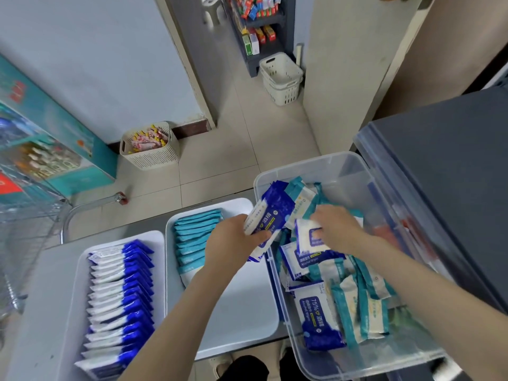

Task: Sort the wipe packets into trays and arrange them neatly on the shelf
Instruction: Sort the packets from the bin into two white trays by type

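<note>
At the bin (302,164) rim, the left grip (233,243) pinches a soft, light, likely slippery blue packet (275,213) across its middle, while the right grip (339,229) clutches a second packet (309,236) inside.

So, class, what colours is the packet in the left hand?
The packet in the left hand is dark blue and white; head view.

A white slatted basket (149,156) stands on the tiled floor (247,138) against the wall, holding pink and yellow snack packets (149,138). Through the doorway, two stacked white baskets (281,78) sit beside a dark rack (265,22) of coloured boxes (259,8). A wire trolley (30,215) stands at the left.
</note>
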